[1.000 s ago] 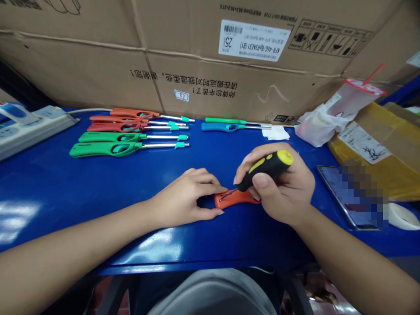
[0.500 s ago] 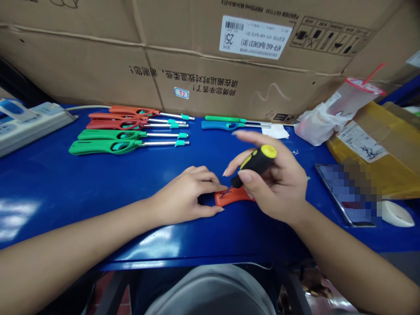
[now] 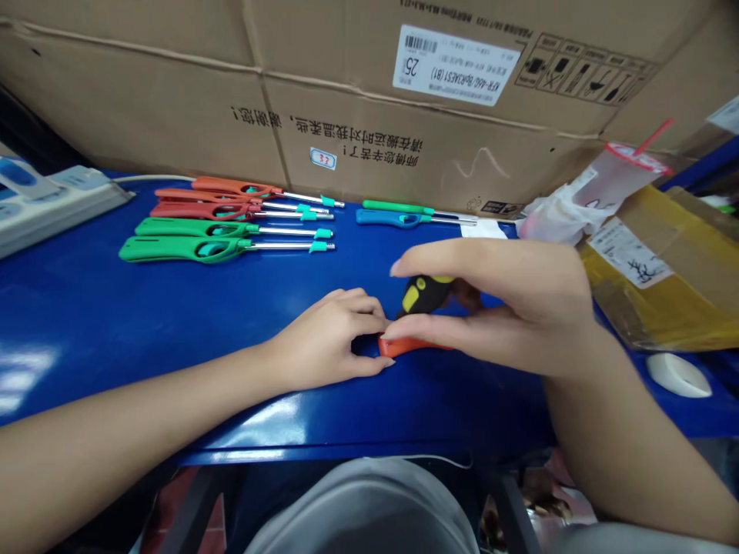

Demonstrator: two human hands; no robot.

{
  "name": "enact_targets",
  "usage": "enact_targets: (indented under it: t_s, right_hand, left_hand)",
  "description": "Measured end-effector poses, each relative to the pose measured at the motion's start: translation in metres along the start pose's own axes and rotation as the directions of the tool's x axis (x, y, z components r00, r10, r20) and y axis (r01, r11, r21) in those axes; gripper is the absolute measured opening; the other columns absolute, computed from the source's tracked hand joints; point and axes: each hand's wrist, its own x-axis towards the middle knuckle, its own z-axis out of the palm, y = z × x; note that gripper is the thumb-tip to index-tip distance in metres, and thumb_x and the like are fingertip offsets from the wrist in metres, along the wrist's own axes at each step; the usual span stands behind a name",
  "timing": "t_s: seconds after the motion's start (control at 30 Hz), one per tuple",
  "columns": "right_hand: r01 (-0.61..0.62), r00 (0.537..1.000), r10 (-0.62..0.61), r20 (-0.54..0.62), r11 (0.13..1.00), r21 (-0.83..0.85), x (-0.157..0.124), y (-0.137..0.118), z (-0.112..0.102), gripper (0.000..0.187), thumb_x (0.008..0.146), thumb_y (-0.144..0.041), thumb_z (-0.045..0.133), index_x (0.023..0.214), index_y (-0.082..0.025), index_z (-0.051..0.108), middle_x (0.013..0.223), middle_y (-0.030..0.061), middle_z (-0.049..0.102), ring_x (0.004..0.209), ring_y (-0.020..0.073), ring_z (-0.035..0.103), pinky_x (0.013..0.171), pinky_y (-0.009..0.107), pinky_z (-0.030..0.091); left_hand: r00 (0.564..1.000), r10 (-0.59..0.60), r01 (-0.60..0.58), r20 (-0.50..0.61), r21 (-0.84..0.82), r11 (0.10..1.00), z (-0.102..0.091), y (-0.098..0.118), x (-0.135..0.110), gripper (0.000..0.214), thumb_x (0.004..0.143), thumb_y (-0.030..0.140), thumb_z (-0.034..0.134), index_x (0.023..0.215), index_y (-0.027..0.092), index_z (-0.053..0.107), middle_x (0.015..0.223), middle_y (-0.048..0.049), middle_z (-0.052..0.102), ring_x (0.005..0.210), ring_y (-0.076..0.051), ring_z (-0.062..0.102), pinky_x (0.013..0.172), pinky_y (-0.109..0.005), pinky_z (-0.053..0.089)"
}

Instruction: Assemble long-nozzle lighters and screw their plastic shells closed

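Observation:
My left hand [image 3: 329, 338] holds the end of an orange lighter handle [image 3: 412, 348] against the blue table, thumb on the near side and fingers on the far side. Above that handle, a screwdriver [image 3: 424, 295] with a short black and yellow grip leans within my right hand [image 3: 519, 304]. My right thumb and index finger stretch to either side of the grip, while the other fingers curl behind it. The screwdriver's tip is hidden by my right thumb, as is the rest of the orange lighter by that hand.
Several orange, red and green long-necked lighters [image 3: 185, 248] lie at the back left beside a power strip [image 3: 63, 204]. Green and blue lighters [image 3: 386, 218] lie further right. A large cardboard box [image 3: 190, 85] walls the back. Right: a bagged drink cup [image 3: 606, 181], yellow-taped parcel [image 3: 670, 269], white mouse [image 3: 678, 375].
My right hand has turned over the screwdriver, its thumb and index finger reaching further left, and the grip leans lower. My right forearm now covers the phone. My left hand stays put.

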Motion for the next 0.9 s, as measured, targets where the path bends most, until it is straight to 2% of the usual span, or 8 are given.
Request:
enact_targets:
  t_s: [0.07, 0.2, 0.37, 0.53, 0.67, 0.7, 0.83, 0.9]
  right_hand:
    - [0.003, 0.997, -0.007, -0.071, 0.999, -0.048, -0.002, 0.004, 0.006, 0.037, 0.099, -0.047, 0.070, 0.126, -0.022, 0.069, 0.104, 0.0034, 0.082, 0.095, 0.0206, 0.079, 0.084, 0.031, 0.065]
    - [0.014, 0.997, -0.010, -0.071, 0.998, 0.053, -0.007, 0.011, 0.011, 0.043, 0.109, -0.034, 0.050, 0.150, -0.022, 0.055, 0.133, 0.0088, 0.075, 0.117, 0.0221, 0.074, 0.102, 0.038, 0.061]
    - [0.049, 0.984, -0.021, -0.179, 0.987, 0.153, -0.007, 0.014, 0.016, 0.036, 0.097, -0.040, 0.074, 0.131, -0.031, 0.067, 0.110, 0.0030, 0.079, 0.096, 0.0235, 0.078, 0.094, 0.043, 0.065]
    - [0.008, 0.992, 0.016, -0.121, 0.981, 0.195, -0.007, 0.008, 0.020, 0.042, 0.104, -0.027, 0.057, 0.146, -0.033, 0.057, 0.132, 0.0035, 0.073, 0.105, 0.0223, 0.076, 0.098, 0.044, 0.063]
    - [0.097, 0.956, -0.070, -0.286, 0.992, 0.081, -0.009, 0.009, 0.027, 0.034, 0.100, -0.038, 0.069, 0.133, -0.030, 0.066, 0.101, 0.0006, 0.077, 0.092, 0.0217, 0.075, 0.090, 0.041, 0.065]
    - [0.106, 0.951, -0.078, -0.300, 0.992, 0.075, -0.009, 0.010, 0.028, 0.034, 0.100, -0.038, 0.068, 0.133, -0.029, 0.066, 0.100, 0.0015, 0.077, 0.090, 0.0214, 0.075, 0.088, 0.040, 0.066]
    - [0.002, 0.995, 0.021, -0.099, 0.975, 0.224, -0.009, 0.012, 0.025, 0.045, 0.107, -0.029, 0.048, 0.152, -0.028, 0.052, 0.139, 0.0077, 0.069, 0.110, 0.0226, 0.074, 0.097, 0.043, 0.064]
    - [-0.012, 0.994, 0.036, -0.106, 0.976, 0.217, -0.010, 0.014, 0.025, 0.044, 0.106, -0.034, 0.054, 0.150, -0.031, 0.054, 0.136, 0.0059, 0.071, 0.109, 0.0231, 0.074, 0.097, 0.044, 0.064]
  left_hand:
    - [1.000, 0.008, -0.008, -0.001, 0.010, 1.000, 0.000, 0.000, 0.000, 0.025, 0.094, 0.037, 0.077, 0.115, 0.022, 0.079, 0.109, -0.0053, 0.076, 0.102, -0.026, 0.068, 0.090, -0.041, 0.049]
    - [1.000, -0.004, 0.004, 0.003, 0.026, 1.000, 0.001, 0.000, -0.001, 0.029, 0.093, 0.037, 0.078, 0.119, 0.023, 0.078, 0.107, -0.0039, 0.076, 0.101, -0.025, 0.067, 0.088, -0.040, 0.046]
    - [1.000, 0.020, -0.019, -0.022, 0.021, 1.000, 0.001, -0.001, 0.000, 0.026, 0.095, 0.036, 0.075, 0.118, 0.025, 0.078, 0.103, -0.0040, 0.075, 0.098, -0.025, 0.067, 0.087, -0.040, 0.048]
    - [1.000, 0.008, -0.008, -0.003, 0.005, 1.000, 0.001, 0.000, 0.001, 0.023, 0.095, 0.036, 0.075, 0.114, 0.023, 0.079, 0.109, -0.0054, 0.076, 0.103, -0.025, 0.068, 0.094, -0.042, 0.050]
    - [1.000, -0.010, 0.010, -0.006, 0.022, 1.000, 0.001, 0.001, 0.001, 0.025, 0.093, 0.034, 0.076, 0.115, 0.022, 0.079, 0.102, -0.0061, 0.074, 0.098, -0.026, 0.067, 0.089, -0.041, 0.052]
    - [1.000, -0.013, 0.013, -0.009, 0.022, 1.000, 0.001, 0.001, 0.001, 0.025, 0.092, 0.033, 0.077, 0.114, 0.022, 0.079, 0.102, -0.0059, 0.073, 0.097, -0.026, 0.067, 0.088, -0.041, 0.052]
    - [1.000, -0.001, 0.001, -0.013, -0.007, 1.000, 0.001, 0.001, 0.002, 0.025, 0.092, 0.033, 0.078, 0.114, 0.022, 0.079, 0.109, -0.0061, 0.075, 0.104, -0.026, 0.069, 0.096, -0.042, 0.052]
    - [1.000, 0.002, -0.002, -0.014, 0.000, 1.000, 0.001, 0.001, 0.003, 0.026, 0.093, 0.033, 0.077, 0.116, 0.022, 0.079, 0.109, -0.0064, 0.076, 0.104, -0.026, 0.069, 0.096, -0.043, 0.052]
